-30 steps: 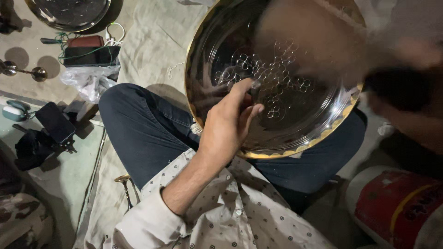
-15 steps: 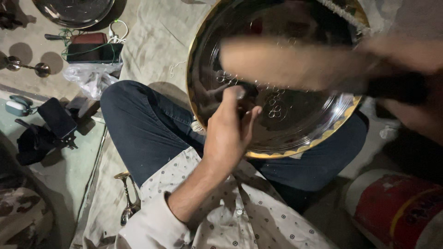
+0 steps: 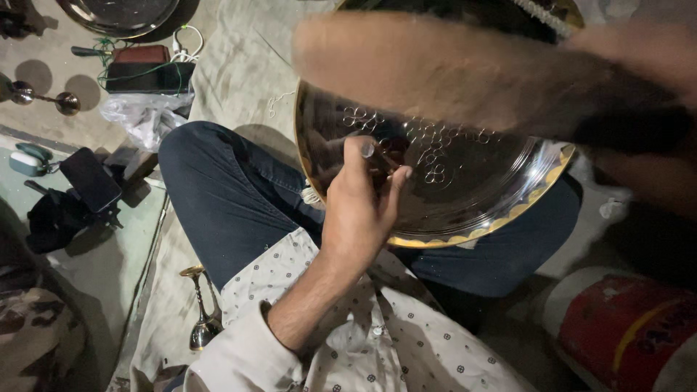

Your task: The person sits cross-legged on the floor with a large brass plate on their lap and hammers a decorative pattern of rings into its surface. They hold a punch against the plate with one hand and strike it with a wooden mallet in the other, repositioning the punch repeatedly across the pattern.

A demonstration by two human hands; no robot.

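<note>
Punch on the plate
Left hand (image 3: 357,210) fingers pinch a small punch against the round engraved metal plate (image 3: 465,189); blurred right hand (image 3: 639,94) above, grip unclear.

A floor-level metal craft workshop is shown. A large engraved metal tray (image 3: 465,189) with a gold scalloped rim is propped on a seated lap, over a cloth-covered floor (image 3: 239,65). Another metal plate (image 3: 120,11), a brass goblet (image 3: 200,312) and small brass pieces (image 3: 43,98) are scattered around.
</note>
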